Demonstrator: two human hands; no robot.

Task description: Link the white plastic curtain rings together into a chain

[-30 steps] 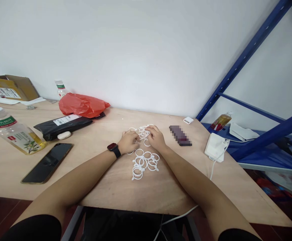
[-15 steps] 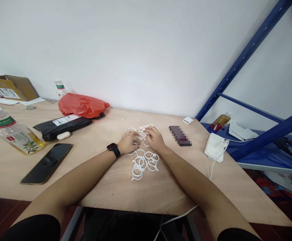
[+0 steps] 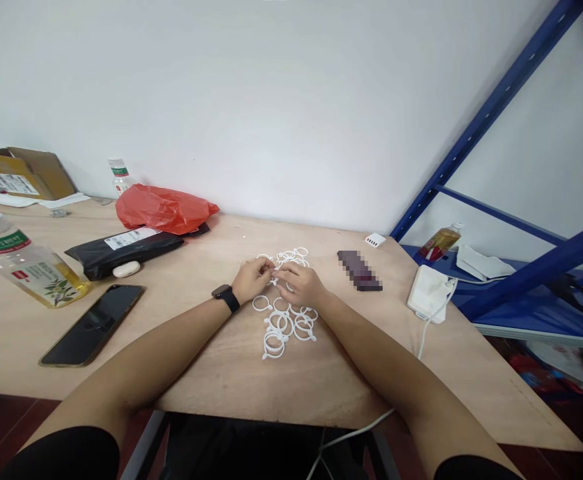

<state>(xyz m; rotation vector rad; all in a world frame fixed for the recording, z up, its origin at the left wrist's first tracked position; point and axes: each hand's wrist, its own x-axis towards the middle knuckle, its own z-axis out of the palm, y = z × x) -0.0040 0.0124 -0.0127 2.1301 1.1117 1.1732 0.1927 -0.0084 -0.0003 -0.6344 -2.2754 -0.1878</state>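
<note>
My left hand (image 3: 252,280), with a black watch (image 3: 225,295) on its wrist, meets my right hand (image 3: 300,285) over the middle of the table. Both have their fingertips pinched together. A bit of white ring shows between and just under the fingers, though most of it is hidden. Behind the hands lies a pile of thin white plastic rings (image 3: 294,257), partly covered by the right hand. Nearer to me is a second group of white rings (image 3: 265,356) with small round tabs, several overlapping. A single ring (image 3: 254,304) lies by the left wrist.
On the left are a phone (image 3: 91,327), a bottle (image 3: 41,270), a white case (image 3: 127,269), a black parcel (image 3: 131,253) and a red bag (image 3: 164,208). To the right lie a pixelated dark object (image 3: 360,270), a charger (image 3: 427,293) with a cable, and a blue rack (image 3: 491,80).
Both hands have drawn together and their fingertips now meet. The right hand came toward me off the far pile. A ring by the left wrist is now uncovered.
</note>
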